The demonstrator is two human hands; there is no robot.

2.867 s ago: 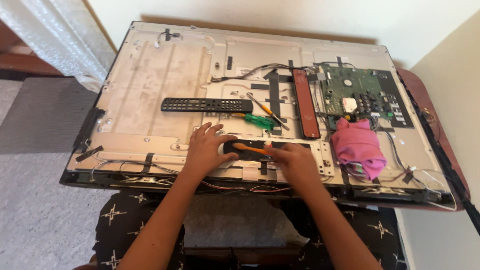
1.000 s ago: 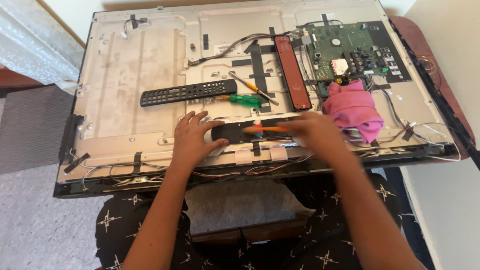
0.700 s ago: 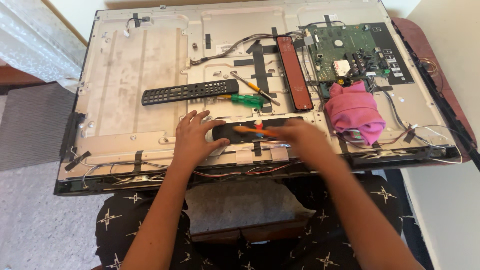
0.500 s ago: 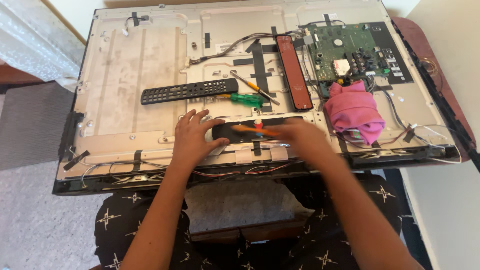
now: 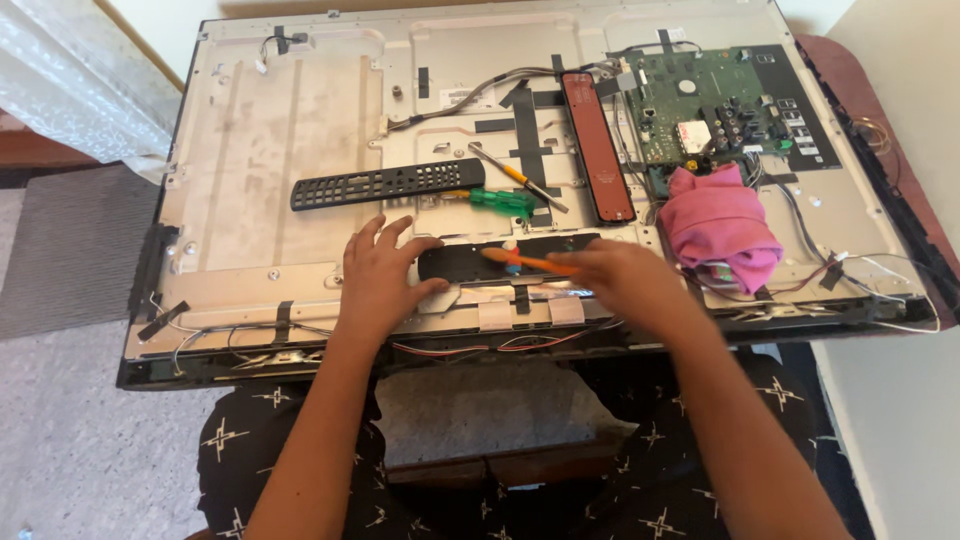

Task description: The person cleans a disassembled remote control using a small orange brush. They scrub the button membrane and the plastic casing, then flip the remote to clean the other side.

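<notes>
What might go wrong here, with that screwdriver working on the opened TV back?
The orange screwdriver in the right hand may slip off the black board that the left hand steadies and nick the thin red wires below it. Its tip might also scratch the board.

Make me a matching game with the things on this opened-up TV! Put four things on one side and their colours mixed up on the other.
Things:
1. remote control
2. cloth
3. circuit board
4. tool in the right hand

Colours:
A. pink
B. orange
C. black
D. green

Pairs: 1-C, 2-A, 3-D, 4-B. The remote control lies on the metal back panel. The cloth is bunched just below the circuit board. The right hand holds the tool over a black strip, and the left hand rests flat beside that strip.
</notes>
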